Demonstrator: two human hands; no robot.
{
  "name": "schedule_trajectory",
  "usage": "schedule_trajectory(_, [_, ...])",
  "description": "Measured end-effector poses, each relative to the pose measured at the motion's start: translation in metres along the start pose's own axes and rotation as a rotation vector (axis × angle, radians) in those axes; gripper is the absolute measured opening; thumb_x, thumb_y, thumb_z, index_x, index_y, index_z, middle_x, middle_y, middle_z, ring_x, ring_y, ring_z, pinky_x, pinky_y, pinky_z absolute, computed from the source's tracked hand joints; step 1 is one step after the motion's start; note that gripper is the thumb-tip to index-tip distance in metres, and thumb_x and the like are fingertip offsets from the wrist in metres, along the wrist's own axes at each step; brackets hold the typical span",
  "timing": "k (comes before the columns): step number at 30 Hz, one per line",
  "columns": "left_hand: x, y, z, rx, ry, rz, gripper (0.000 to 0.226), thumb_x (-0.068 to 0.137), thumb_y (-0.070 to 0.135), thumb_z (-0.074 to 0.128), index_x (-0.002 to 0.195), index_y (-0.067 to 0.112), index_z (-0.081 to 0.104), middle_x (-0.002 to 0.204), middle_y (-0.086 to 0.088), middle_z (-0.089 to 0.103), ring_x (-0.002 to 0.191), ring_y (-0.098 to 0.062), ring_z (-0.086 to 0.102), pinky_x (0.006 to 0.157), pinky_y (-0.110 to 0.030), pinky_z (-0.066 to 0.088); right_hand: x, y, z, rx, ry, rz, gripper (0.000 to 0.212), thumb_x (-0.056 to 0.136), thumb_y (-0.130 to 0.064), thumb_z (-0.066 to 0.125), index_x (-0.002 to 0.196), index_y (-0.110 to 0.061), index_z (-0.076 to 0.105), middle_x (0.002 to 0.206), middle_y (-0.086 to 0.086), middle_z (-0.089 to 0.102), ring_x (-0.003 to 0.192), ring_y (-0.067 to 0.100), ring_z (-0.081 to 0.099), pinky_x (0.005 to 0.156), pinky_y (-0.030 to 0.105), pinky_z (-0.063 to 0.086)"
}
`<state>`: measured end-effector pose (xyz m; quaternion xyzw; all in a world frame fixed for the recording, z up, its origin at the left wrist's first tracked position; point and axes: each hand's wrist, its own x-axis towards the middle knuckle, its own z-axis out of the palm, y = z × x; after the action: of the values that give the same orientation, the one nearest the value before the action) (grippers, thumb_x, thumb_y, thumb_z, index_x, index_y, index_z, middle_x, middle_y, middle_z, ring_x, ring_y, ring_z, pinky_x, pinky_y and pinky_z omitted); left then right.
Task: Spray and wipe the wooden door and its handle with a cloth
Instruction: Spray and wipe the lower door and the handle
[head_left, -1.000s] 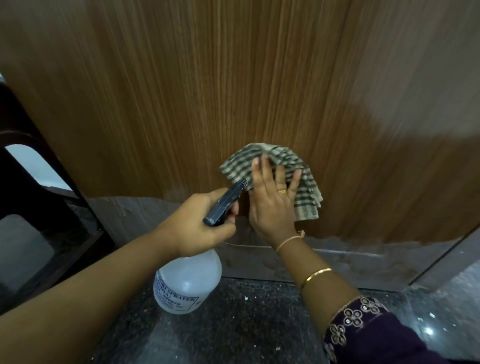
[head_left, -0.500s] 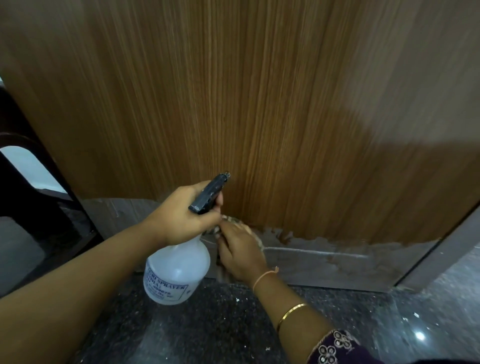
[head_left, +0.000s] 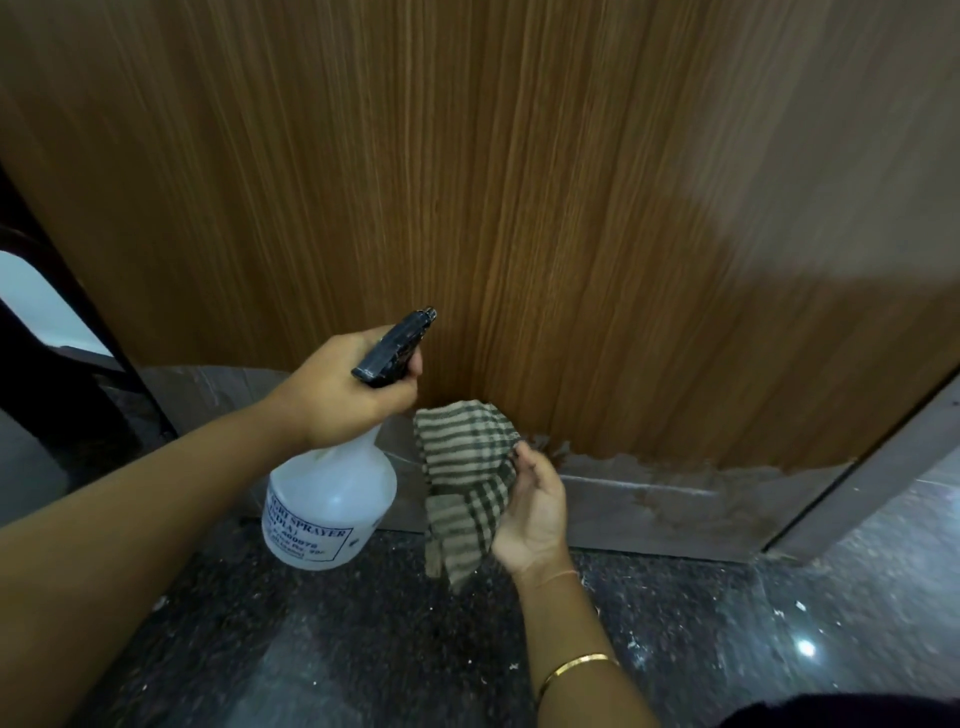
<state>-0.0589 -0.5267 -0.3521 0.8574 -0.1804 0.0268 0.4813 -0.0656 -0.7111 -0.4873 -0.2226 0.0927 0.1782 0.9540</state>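
Two grips: left fingers (head_left: 396, 396) curl round the spray bottle (head_left: 332, 499) (at its trigger head), right fingers (head_left: 529, 458) hold the cloth (head_left: 467, 467).

Left hand (head_left: 337, 389) grips the spray bottle (head_left: 330, 499); right hand (head_left: 535, 504) seemingly pinches the checked cloth (head_left: 462, 467) near the door (head_left: 519, 208).

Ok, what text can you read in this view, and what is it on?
"SPRAYER": boxed label on the translucent white plastic spray bottle; the word before it is unclear.
"NDIA)": next line of that label, start hidden.
Two lower label lines: digits, too blurred to read.
Brown wooden door and green-and-beige checked cloth: no text.
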Motion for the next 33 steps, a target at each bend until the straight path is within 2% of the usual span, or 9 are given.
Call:
schedule_trajectory(3, [0.000,-0.002,0.001,-0.007,-0.018,-0.020,0.033,0.059,0.041,0.061,0.086,0.020,0.062,0.086,-0.014,0.063,0.090,-0.038,0.061,0.090,-0.059,0.048,-0.001,-0.005,0.002,-0.103,-0.054,-0.014,0.044,0.088,-0.020,0.056,0.127,0.000,0.057,0.126,0.022,0.060,0.109,0.033,0.060,0.090,0.043,0.052])
schedule_trajectory(7, [0.001,-0.002,0.002,0.024,-0.011,-0.017,0.039,0.058,0.043,0.059,0.087,0.018,0.061,0.087,-0.017,0.064,0.088,-0.037,0.062,0.087,-0.054,0.049,-0.003,-0.036,0.020,-0.740,-0.102,-0.131,0.031,0.087,0.004,0.057,0.116,-0.003,0.062,0.115,0.017,0.067,0.103,0.025,0.063,0.091,0.034,0.051])
schedule_trajectory(10, [0.001,-0.003,0.000,0.032,-0.015,-0.020,0.034,0.058,0.044,0.059,0.085,0.023,0.062,0.088,-0.017,0.065,0.088,-0.036,0.062,0.087,-0.053,0.048,-0.009,-0.062,0.042,-1.096,-0.188,-0.136,0.015,0.088,0.001,0.059,0.100,-0.007,0.065,0.092,0.005,0.073,0.085,0.013,0.067,0.078,0.023,0.053])
schedule_trajectory(14, [0.001,-0.005,0.001,0.024,-0.016,-0.025,0.030,0.057,0.046,0.059,0.083,0.032,0.061,0.087,-0.014,0.065,0.089,-0.033,0.063,0.088,-0.052,0.048,-0.017,-0.084,0.053,-1.159,-0.089,-0.182,0.010,0.092,-0.006,0.059,0.091,-0.008,0.068,0.091,0.009,0.072,0.086,0.018,0.067,0.089,0.035,0.052])
schedule_trajectory(19, [0.001,-0.004,0.003,-0.006,-0.067,-0.033,0.032,0.058,0.043,0.061,0.085,0.025,0.062,0.088,-0.012,0.065,0.091,-0.034,0.063,0.094,-0.055,0.048,-0.025,-0.097,0.066,-1.685,-0.025,-0.238,0.011,0.090,-0.020,0.065,0.086,-0.012,0.072,0.089,0.010,0.072,0.086,0.021,0.067,0.083,0.039,0.051])
schedule_trajectory(23, [0.002,0.002,0.011,-0.006,-0.144,-0.033,0.044,0.056,0.043,0.060,0.091,0.017,0.065,0.095,0.003,0.070,0.090,-0.011,0.066,0.094,-0.040,0.050,-0.024,-0.093,0.068,-1.656,0.003,-0.241,0.011,0.090,-0.020,0.064,0.090,-0.014,0.073,0.089,0.003,0.073,0.087,0.015,0.068,0.086,0.036,0.052])
schedule_trajectory(28, [0.001,0.012,0.026,-0.006,-0.212,0.005,0.047,0.058,0.039,0.059,0.092,0.008,0.063,0.095,-0.006,0.064,0.095,-0.020,0.065,0.091,-0.036,0.051,-0.023,-0.089,0.073,-1.417,-0.110,-0.262,0.012,0.093,-0.012,0.058,0.095,-0.012,0.070,0.081,-0.006,0.070,0.066,-0.005,0.062,0.060,0.013,0.044])
schedule_trajectory(31, [0.001,0.018,0.033,-0.081,-0.236,-0.036,0.040,0.058,0.030,0.064,0.092,0.009,0.064,0.090,-0.004,0.066,0.095,-0.026,0.066,0.085,-0.035,0.053,-0.022,-0.087,0.073,-1.318,-0.127,-0.322,0.014,0.093,-0.011,0.057,0.100,-0.012,0.070,0.080,-0.009,0.067,0.062,-0.010,0.057,0.055,0.009,0.042])
schedule_trajectory(33, [0.003,0.021,0.037,-0.100,-0.197,-0.050,0.042,0.058,0.031,0.065,0.094,0.009,0.063,0.093,-0.011,0.065,0.094,-0.030,0.066,0.084,-0.038,0.053,-0.020,-0.086,0.073,-1.271,-0.118,-0.349,0.012,0.092,-0.012,0.059,0.097,-0.016,0.070,0.073,-0.014,0.066,0.060,-0.009,0.055,0.054,0.009,0.041])
